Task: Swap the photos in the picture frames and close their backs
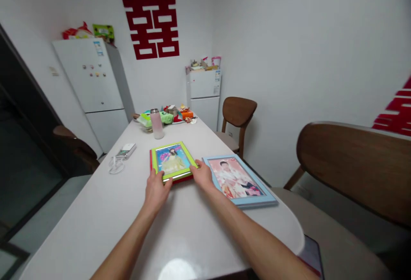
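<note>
Holding a lime-green photo frame [174,160] over the white table, top end pointing away.

In the head view, the left hand [156,188] and right hand [203,176] grip its two near corners, thumbs on top. The photo faces up, and its long side seems to run away from the person, leaning a bit left. Red edges show under it; I can't tell if they touch the table [105,220]. A light-blue photo frame [237,177] lies just right, by the right hand. Farther off are a pink bottle [156,124] and a white cable [116,166]. Wooden chairs [239,111], two white fridges [91,78] and a red double-happiness sign [149,2] on the wall [289,36] fill the room.
</note>
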The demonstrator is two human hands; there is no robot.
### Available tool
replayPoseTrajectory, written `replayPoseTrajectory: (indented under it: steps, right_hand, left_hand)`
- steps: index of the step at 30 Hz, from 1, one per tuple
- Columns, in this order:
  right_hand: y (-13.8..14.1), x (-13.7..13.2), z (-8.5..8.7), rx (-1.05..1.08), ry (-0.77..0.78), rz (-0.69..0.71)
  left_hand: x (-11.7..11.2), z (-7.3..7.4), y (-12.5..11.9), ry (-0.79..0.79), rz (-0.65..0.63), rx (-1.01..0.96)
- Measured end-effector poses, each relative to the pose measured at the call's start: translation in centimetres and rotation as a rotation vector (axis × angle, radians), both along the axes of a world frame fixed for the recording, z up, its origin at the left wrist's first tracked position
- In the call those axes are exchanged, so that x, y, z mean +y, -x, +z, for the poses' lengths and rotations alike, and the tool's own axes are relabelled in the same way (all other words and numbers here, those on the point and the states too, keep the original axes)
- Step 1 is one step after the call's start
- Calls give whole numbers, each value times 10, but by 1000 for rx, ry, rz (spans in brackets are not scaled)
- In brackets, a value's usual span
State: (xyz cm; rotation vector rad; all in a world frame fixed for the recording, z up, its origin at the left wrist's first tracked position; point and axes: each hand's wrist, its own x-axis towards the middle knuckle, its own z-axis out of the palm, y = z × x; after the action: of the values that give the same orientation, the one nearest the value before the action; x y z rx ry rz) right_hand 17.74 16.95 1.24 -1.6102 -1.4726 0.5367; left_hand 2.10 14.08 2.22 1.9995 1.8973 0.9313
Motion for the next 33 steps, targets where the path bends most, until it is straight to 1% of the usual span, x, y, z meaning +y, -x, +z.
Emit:
replayPoseTrajectory:
  steps: [2, 5, 8, 9, 10, 11, 12, 14, 16, 17, 18, 19, 20, 21, 23, 25, 26, 27, 29, 31, 33]
  right_hand:
    - [-1, -6, 7, 166, -32, -24]
    - [-2, -26, 26, 369, -77, -4]
    - [-5, -57, 47, 522, -142, 41]
    - [-6, -70, 52, 614, -192, 56]
    - [-9, -84, 56, 656, -238, 65]
    - [-11, -98, 58, 632, -279, 53]
    - [-13, -113, 59, 551, -310, 33]
    - [-17, -141, 54, 280, -371, 6]
    - [-19, -163, 47, 61, -448, 80]
    - [-19, -170, 44, -2, -482, 136]
    - [-18, -174, 41, -32, -507, 180]
    - [-17, -176, 40, -33, -511, 198]
    - [-15, -174, 41, -7, -495, 181]
    - [-13, -170, 44, 45, -463, 138]
    - [-9, -160, 53, 193, -401, 42]
    - [-5, -154, 63, 290, -396, -2]
    - [-3, -153, 67, 281, -429, -1]
    - [-1, -155, 69, 231, -477, 25]
    - [3, -165, 70, 51, -583, 153]
    - [5, -176, 64, -129, -663, 334]
    - [6, -186, 52, -273, -704, 495]
  left_hand:
    - [-11, 3, -2, 9, -32, -84]
    - [-30, 8, -6, 29, -101, -233]
    - [-47, 14, -13, 63, -182, -395]
    - [-52, 17, -17, 75, -208, -444]
    - [-57, 20, -20, 83, -230, -477]
    - [-62, 24, -24, 91, -254, -527]
    - [-66, 29, -27, 106, -281, -614]
    - [-75, 39, -32, 162, -332, -895]
    - [-83, 50, -35, 248, -364, -1204]
    - [-86, 55, -35, 279, -362, -1307]
    - [-89, 59, -35, 289, -349, -1351]
    - [-92, 62, -35, 283, -335, -1363]
    - [-94, 64, -34, 263, -327, -1350]
    - [-96, 65, -33, 234, -329, -1318]
    - [-99, 66, -32, 187, -371, -1212]
    - [-101, 67, -29, 199, -421, -1139]
    - [-103, 68, -27, 228, -431, -1142]
    - [-104, 69, -25, 262, -431, -1173]
    - [-108, 70, -19, 313, -437, -1280]
    - [-113, 70, -11, 338, -463, -1377]
    - [-118, 65, -3, 374, -476, -1436]
